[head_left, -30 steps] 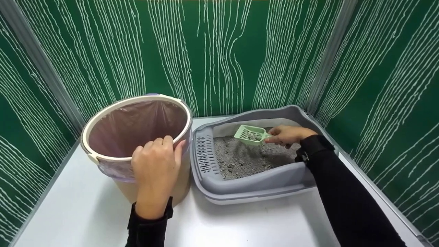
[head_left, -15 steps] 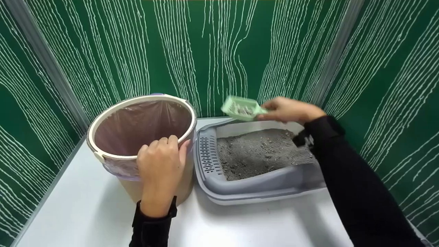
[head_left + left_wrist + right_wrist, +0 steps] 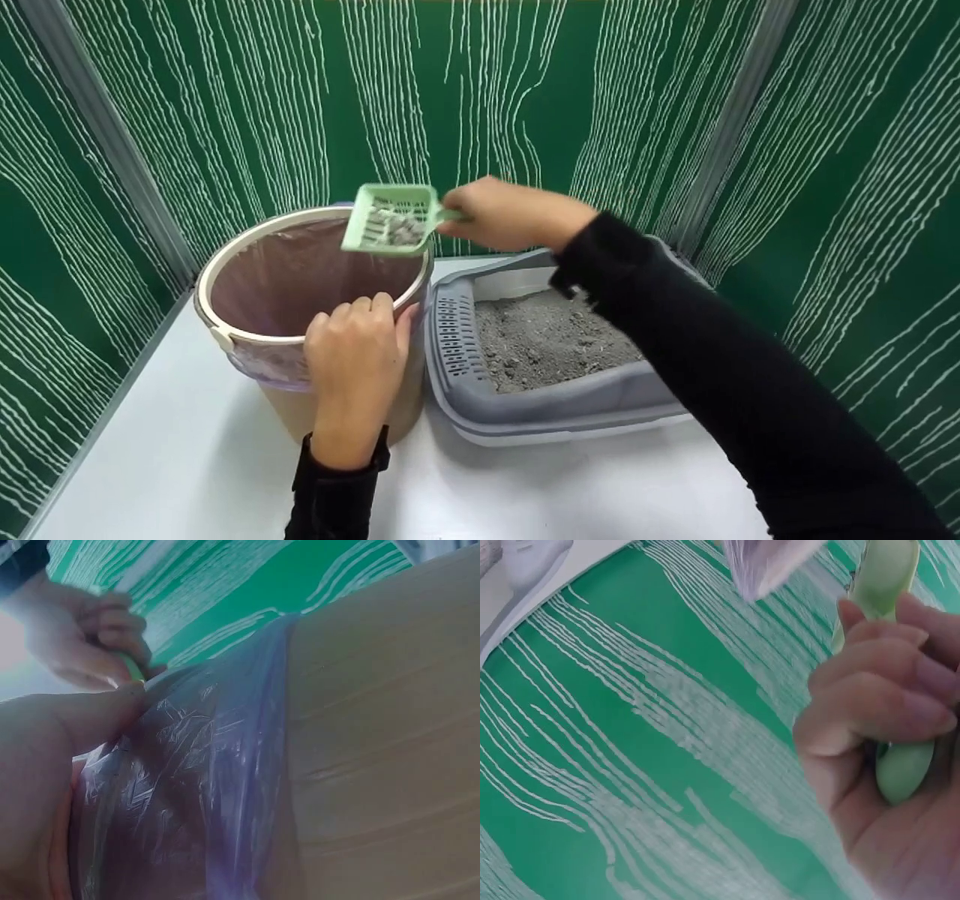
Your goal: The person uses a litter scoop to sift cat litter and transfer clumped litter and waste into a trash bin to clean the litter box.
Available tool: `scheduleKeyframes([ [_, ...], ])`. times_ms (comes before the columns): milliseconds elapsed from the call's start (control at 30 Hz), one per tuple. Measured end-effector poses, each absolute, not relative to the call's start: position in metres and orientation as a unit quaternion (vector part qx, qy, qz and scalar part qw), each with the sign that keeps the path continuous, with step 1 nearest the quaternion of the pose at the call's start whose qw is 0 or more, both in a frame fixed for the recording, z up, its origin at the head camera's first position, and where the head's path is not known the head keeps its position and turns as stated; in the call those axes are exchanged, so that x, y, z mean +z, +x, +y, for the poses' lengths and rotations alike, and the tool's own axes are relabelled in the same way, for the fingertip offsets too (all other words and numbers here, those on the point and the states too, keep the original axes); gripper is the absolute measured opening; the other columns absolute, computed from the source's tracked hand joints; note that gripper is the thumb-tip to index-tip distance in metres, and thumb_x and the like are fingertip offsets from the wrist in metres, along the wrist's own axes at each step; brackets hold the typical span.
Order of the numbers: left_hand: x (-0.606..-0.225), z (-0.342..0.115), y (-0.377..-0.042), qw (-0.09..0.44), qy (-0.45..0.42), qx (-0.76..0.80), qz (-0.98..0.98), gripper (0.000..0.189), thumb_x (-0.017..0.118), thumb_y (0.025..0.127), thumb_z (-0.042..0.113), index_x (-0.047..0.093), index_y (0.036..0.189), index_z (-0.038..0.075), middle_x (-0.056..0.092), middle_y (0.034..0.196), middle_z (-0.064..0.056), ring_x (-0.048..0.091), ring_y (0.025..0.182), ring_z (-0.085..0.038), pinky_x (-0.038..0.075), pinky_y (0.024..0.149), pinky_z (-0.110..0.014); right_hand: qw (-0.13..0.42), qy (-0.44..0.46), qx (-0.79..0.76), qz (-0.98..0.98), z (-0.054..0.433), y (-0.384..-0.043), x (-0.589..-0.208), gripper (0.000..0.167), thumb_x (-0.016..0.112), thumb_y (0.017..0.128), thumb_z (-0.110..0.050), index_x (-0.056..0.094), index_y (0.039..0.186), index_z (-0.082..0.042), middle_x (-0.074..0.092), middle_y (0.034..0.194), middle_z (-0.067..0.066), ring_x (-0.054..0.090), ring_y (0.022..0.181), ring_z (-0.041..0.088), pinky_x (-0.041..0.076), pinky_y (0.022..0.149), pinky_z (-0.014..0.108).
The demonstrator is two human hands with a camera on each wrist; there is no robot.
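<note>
In the head view my right hand (image 3: 506, 214) grips the handle of a light green slotted litter scoop (image 3: 362, 217). Grey clumps (image 3: 397, 227) lie in the scoop, which hangs over the right back part of the trash bin's opening. The right wrist view shows the fingers curled round the green handle (image 3: 905, 772). My left hand (image 3: 352, 367) holds the near rim of the beige trash bin (image 3: 289, 412), fingers over the top and thumb along the outside. A translucent purplish bag (image 3: 247, 765) lines the bin and folds down over its outside.
A grey litter box (image 3: 555, 401) with grey litter (image 3: 547, 341) stands right beside the bin on the white table (image 3: 480, 495). Green panels (image 3: 495, 112) with white wavy lines enclose the back and both sides.
My right hand has lifted the loaded scoop up from above the litter box and carried it left over the bin. My left hand stays on the bin's rim.
</note>
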State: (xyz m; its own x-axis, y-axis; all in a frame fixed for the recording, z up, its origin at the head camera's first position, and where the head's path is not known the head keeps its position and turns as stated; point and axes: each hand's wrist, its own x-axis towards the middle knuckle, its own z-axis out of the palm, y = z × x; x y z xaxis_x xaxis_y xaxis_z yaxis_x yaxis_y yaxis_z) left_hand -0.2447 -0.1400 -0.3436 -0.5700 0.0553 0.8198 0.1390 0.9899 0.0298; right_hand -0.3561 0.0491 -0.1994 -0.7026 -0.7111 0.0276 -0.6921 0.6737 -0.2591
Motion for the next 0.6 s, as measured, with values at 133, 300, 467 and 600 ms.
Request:
scheduleKeyframes([
  [133, -0.344, -0.14, -0.245, 0.459, -0.053, -0.047, -0.886, 0.041, 0.079, 0.097, 0.036, 0.065, 0.079, 0.002, 0.067, 0.07, -0.015, 0.066, 0.064, -0.037, 0.045, 0.06, -0.046, -0.043, -0.421, -0.055, 0.904, 0.026, -0.347, -0.209, 0.028, 0.058, 0.111, -0.025, 0.068, 0.119, 0.0, 0.073, 0.103, 0.012, 0.071, 0.086, 0.024, 0.06, 0.083, 0.035],
  [300, -0.344, -0.139, -0.246, 0.47, -0.056, -0.042, -0.88, 0.037, 0.082, 0.094, 0.031, 0.065, 0.078, 0.003, 0.067, 0.07, -0.014, 0.066, 0.063, -0.036, 0.044, 0.059, -0.046, -0.194, -0.414, 0.124, 0.881, 0.005, -0.338, -0.223, 0.009, 0.061, 0.105, -0.009, 0.068, 0.11, -0.004, 0.071, 0.09, 0.008, 0.067, 0.071, 0.021, 0.059, 0.062, 0.033],
  [467, -0.345, -0.138, -0.247, 0.474, -0.057, -0.042, -0.878, 0.034, 0.083, 0.093, 0.03, 0.067, 0.079, 0.003, 0.068, 0.07, -0.014, 0.066, 0.063, -0.036, 0.045, 0.059, -0.046, -0.283, -0.4, 0.282, 0.825, -0.004, -0.335, -0.237, 0.016, 0.061, 0.094, 0.0, 0.066, 0.107, -0.008, 0.066, 0.085, 0.003, 0.055, 0.06, 0.015, 0.052, 0.051, 0.03],
  [600, -0.345, -0.138, -0.246, 0.471, -0.058, -0.045, -0.879, 0.034, 0.084, 0.092, 0.03, 0.069, 0.08, 0.002, 0.068, 0.07, -0.014, 0.067, 0.063, -0.036, 0.045, 0.058, -0.046, -0.313, -0.395, 0.317, 0.804, -0.006, -0.335, -0.241, 0.013, 0.061, 0.095, -0.003, 0.065, 0.104, -0.011, 0.064, 0.084, 0.002, 0.052, 0.059, 0.014, 0.05, 0.05, 0.029],
])
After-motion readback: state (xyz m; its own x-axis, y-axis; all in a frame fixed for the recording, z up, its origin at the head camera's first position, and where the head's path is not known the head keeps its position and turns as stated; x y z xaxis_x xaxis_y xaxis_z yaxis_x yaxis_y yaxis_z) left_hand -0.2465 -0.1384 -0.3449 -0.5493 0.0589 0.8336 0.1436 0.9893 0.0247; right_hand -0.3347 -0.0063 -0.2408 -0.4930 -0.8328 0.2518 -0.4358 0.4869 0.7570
